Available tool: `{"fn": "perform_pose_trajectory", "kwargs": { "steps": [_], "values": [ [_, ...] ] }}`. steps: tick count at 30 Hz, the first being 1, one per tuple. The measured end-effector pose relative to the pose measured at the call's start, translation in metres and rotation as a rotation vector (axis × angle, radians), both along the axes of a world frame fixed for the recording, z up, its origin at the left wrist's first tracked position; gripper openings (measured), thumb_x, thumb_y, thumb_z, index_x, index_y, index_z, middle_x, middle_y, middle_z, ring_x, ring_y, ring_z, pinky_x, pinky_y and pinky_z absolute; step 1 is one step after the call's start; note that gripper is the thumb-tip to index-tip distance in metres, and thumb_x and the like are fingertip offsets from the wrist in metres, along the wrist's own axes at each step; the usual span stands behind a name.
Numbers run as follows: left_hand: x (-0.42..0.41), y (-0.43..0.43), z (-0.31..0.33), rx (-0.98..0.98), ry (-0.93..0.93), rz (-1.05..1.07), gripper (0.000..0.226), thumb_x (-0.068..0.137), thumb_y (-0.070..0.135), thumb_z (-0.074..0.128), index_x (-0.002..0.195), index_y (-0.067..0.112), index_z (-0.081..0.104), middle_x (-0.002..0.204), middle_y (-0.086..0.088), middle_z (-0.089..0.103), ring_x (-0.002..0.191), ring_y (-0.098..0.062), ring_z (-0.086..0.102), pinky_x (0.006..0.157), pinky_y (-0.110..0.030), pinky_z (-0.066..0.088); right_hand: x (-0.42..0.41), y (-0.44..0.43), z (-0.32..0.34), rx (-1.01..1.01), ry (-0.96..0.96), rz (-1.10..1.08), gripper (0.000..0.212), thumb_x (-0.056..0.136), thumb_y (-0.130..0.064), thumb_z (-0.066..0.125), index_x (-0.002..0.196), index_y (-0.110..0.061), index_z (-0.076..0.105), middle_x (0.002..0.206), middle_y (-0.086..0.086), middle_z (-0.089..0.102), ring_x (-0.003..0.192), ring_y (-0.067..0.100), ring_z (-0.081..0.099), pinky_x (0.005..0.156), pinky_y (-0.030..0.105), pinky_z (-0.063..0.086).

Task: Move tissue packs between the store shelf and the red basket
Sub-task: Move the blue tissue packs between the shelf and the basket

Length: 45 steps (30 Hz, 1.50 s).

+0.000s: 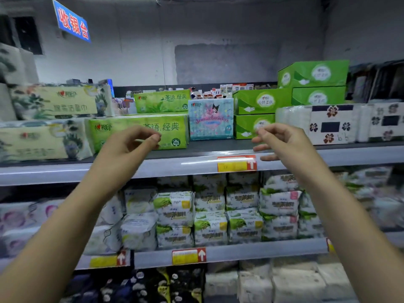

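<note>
Both my arms reach up toward the top shelf [153, 166]. My left hand [129, 142] hovers in front of a green tissue pack [140, 129], fingers loosely curled, holding nothing. My right hand [282, 138] hovers in front of the green tissue boxes [253, 125], fingers relaxed and empty. Between the two hands stands a light-blue cartoon tissue pack [211, 119] at the back of a bare gap on the shelf. The red basket is not in view.
Cream floral packs [43, 138] fill the shelf's left, white flower-print packs [328, 124] its right, more green boxes [312, 73] stacked above. The middle shelf [218, 252] holds several small white-green packs. A blue sign [72, 21] hangs upper left.
</note>
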<state>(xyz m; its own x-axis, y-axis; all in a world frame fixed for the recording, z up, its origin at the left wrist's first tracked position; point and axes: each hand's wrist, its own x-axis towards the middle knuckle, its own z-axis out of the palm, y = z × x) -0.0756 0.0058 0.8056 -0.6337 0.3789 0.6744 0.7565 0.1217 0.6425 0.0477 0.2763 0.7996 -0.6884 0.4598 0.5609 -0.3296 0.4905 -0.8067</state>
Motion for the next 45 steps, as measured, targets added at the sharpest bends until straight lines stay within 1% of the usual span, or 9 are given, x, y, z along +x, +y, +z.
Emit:
{"fn": "perform_pose_trajectory", "kwargs": {
  "steps": [4, 11, 17, 22, 28, 31, 36, 41, 45],
  "values": [
    [0.017, -0.054, -0.01, -0.015, -0.043, -0.026, 0.011, 0.088, 0.037, 0.058, 0.091, 0.031, 0.067, 0.093, 0.012, 0.072, 0.091, -0.002, 0.067, 0.095, -0.044, 0.05, 0.018, -0.056, -0.02, -0.052, -0.018, -0.005, 0.016, 0.096, -0.024, 0.052, 0.098, -0.014, 0.065, 0.09, -0.002, 0.071, 0.075, 0.006, 0.069, 0.065, 0.023, 0.058],
    [0.034, -0.119, -0.036, -0.04, -0.141, -0.054, 0.022, 0.081, 0.046, 0.054, 0.091, 0.033, 0.068, 0.092, 0.015, 0.073, 0.093, -0.002, 0.067, 0.094, -0.044, 0.051, 0.035, -0.125, -0.057, 0.009, -0.092, -0.078, 0.013, 0.094, -0.028, 0.054, 0.093, -0.02, 0.065, 0.09, -0.002, 0.071, 0.08, 0.011, 0.069, 0.067, 0.027, 0.056],
    [0.035, -0.142, -0.06, -0.047, -0.183, -0.049, 0.014, 0.091, 0.031, 0.056, 0.089, 0.033, 0.069, 0.092, 0.011, 0.073, 0.094, -0.007, 0.068, 0.094, -0.049, 0.05, 0.047, -0.152, -0.074, 0.145, -0.132, -0.147, 0.009, 0.092, -0.029, 0.055, 0.086, -0.031, 0.062, 0.088, -0.006, 0.069, 0.086, 0.012, 0.066, 0.077, 0.039, 0.057],
    [0.034, -0.132, -0.071, -0.034, -0.218, -0.05, 0.012, 0.091, 0.027, 0.055, 0.091, 0.029, 0.067, 0.091, 0.011, 0.073, 0.091, -0.003, 0.068, 0.093, -0.045, 0.051, 0.049, -0.147, -0.086, 0.237, -0.196, -0.178, 0.007, 0.092, -0.029, 0.055, 0.09, -0.029, 0.061, 0.089, -0.01, 0.067, 0.086, 0.007, 0.064, 0.077, 0.037, 0.056],
    [0.027, -0.103, -0.102, -0.074, -0.299, -0.055, 0.027, 0.08, 0.042, 0.052, 0.094, 0.025, 0.067, 0.091, 0.011, 0.072, 0.089, 0.001, 0.068, 0.087, -0.031, 0.052, 0.036, -0.125, -0.111, 0.133, -0.228, -0.089, 0.007, 0.09, -0.03, 0.057, 0.088, -0.036, 0.062, 0.087, -0.013, 0.069, 0.079, 0.0, 0.065, 0.075, 0.032, 0.058],
    [0.014, -0.091, -0.117, -0.069, -0.358, -0.019, 0.03, 0.078, 0.043, 0.053, 0.095, 0.023, 0.068, 0.093, 0.012, 0.072, 0.089, 0.0, 0.068, 0.087, -0.035, 0.053, 0.027, -0.106, -0.132, 0.066, -0.272, -0.061, 0.007, 0.089, -0.028, 0.059, 0.088, -0.033, 0.064, 0.083, -0.01, 0.07, 0.08, 0.004, 0.066, 0.076, 0.038, 0.058],
    [-0.003, -0.073, -0.145, -0.039, -0.459, 0.043, 0.014, 0.09, 0.026, 0.057, 0.095, 0.021, 0.068, 0.093, 0.012, 0.073, 0.089, -0.001, 0.068, 0.089, -0.041, 0.053, 0.005, -0.08, -0.162, 0.003, -0.348, -0.068, 0.013, 0.091, -0.023, 0.057, 0.083, -0.029, 0.065, 0.079, -0.009, 0.071, 0.075, 0.003, 0.066, 0.079, 0.044, 0.056],
    [-0.006, -0.072, -0.174, -0.086, -0.531, 0.046, 0.012, 0.091, 0.026, 0.057, 0.094, 0.026, 0.068, 0.093, 0.018, 0.072, 0.089, 0.003, 0.066, 0.087, -0.025, 0.049, -0.014, -0.085, -0.184, -0.038, -0.351, -0.053, 0.013, 0.092, -0.02, 0.057, 0.084, -0.026, 0.065, 0.079, -0.007, 0.07, 0.076, 0.006, 0.067, 0.08, 0.043, 0.055],
    [-0.016, -0.076, -0.192, -0.065, -0.597, 0.048, 0.012, 0.092, 0.02, 0.056, 0.09, 0.022, 0.068, 0.089, 0.012, 0.074, 0.086, 0.001, 0.067, 0.086, -0.026, 0.05, -0.025, -0.09, -0.204, -0.035, -0.393, -0.034, 0.01, 0.092, -0.026, 0.057, 0.089, -0.029, 0.066, 0.091, -0.013, 0.069, 0.085, 0.008, 0.066, 0.082, 0.044, 0.054]
  ]
}}
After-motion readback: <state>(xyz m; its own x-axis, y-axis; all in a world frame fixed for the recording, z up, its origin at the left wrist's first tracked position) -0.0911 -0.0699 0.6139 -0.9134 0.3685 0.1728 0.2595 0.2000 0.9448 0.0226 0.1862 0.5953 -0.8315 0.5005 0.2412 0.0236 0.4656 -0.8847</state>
